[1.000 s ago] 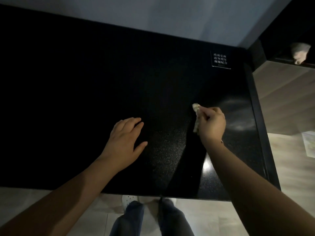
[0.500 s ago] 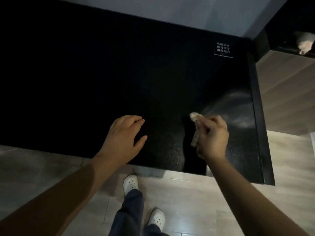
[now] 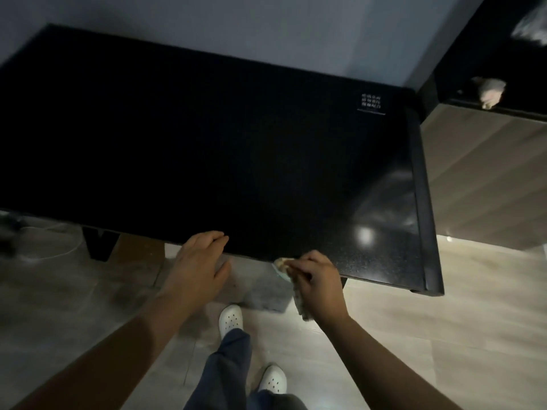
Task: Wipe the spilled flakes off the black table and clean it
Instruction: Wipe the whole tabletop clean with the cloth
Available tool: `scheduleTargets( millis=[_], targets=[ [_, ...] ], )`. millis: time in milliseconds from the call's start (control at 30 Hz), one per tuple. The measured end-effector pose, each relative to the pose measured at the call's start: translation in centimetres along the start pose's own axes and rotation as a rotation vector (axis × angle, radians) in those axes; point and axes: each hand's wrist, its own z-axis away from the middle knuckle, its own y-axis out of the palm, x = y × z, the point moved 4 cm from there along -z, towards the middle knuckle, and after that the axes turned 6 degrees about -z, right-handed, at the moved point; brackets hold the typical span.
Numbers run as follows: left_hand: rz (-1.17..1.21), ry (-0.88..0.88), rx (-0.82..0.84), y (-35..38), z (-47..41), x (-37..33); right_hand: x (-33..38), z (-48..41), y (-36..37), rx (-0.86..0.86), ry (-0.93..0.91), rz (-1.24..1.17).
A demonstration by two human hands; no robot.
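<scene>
Head view has the table (image 3: 207, 143) filling the upper and middle frame. Its near edge slants from the left middle down to the lower right. I judge the step in hand to be the end of a wiping stroke, because the cloth sits right at that near edge, low and just right of centre, where flakes would go over the lip.

The next move probably calls for one of two things. Either the sweep clears the rim so the debris drops away, or the cloth lifts and goes to the far side for a fresh pass over the dark stretch in the upper left. Either way it needs flat, even pressure.

The tabletop is glossy black. A fine speckle shows only at the lower right, around a bright glare (image 3: 365, 235). A hazy sheen lies above it along the right edge. Elsewhere the top is too dark to read. A small white label (image 3: 371, 102) sits at the upper right corner.

The left hand (image 3: 198, 261), low and left of centre, lies relaxed and grasps nothing. Its fingertips touch the rim and its palm hangs out over the floor, perhaps placed to catch what falls.

The right hand (image 3: 316, 279) is clenched round the cloth (image 3: 282, 264). A pale wad of it pokes out at the hand's upper left onto the table edge, and another end hangs below the heel of the hand.

I can pick out no flakes; the speckle could hide them.
</scene>
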Motion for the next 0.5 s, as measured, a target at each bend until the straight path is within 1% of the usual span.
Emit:
scheduleTargets(
  millis=[33,167,200,300,500],
  targets=[
    [0.018,-0.008,0.016,-0.4,0.6,-0.2,0.3,0.5,-0.8,-0.032,0.054,-0.035],
    [0.059,-0.013,0.042,-2.7,1.8,-1.3,3.0,0.6,-4.5,-0.138,0.165,-0.159],
    [0.070,-0.019,0.046,-3.5,1.8,-1.5,3.9,0.4,-5.5,-0.167,0.161,-0.171],
    [0.101,-0.038,0.050,-5.7,1.3,-1.6,5.7,-1.1,-7.9,-0.244,0.129,-0.104],
    [0.087,-0.058,0.030,-9.2,-2.4,0.7,8.4,-6.2,-8.6,-0.287,0.107,-0.080]
  ],
)
